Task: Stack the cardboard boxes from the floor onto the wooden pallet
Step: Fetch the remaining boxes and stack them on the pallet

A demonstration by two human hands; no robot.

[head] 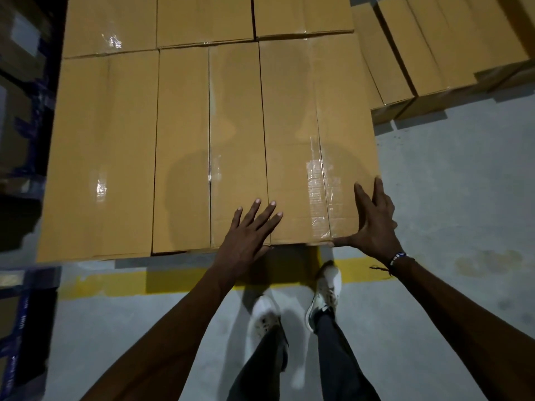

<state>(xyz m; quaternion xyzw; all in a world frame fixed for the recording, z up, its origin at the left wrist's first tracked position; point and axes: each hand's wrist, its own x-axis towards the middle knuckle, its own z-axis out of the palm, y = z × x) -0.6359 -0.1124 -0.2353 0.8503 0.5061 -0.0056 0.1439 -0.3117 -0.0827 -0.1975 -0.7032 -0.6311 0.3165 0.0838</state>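
I have both hands on the nearest cardboard box (315, 146), the rightmost one in the front row of the stack at twelve o'clock. My left hand (249, 231) lies flat on the lid near its front edge with the fingers (265, 211) spread and straight; my right hand (373, 221) is splayed against the box's right front corner, thumb along the front edge, fingers reaching up the side, nothing pinched. I judge this box is being nudged square into its row. The top layer looks nearly filled: a front row of boxes side by side and a second row (202, 18) behind it. More boxes (419, 53) wait on the floor (448, 183) at two o'clock, so a good share of the work remains. The wooden pallet itself is hidden under the stack; I cannot see it or count the layers below. Blue racking (17, 314) at nine o'clock is dark and blurred.
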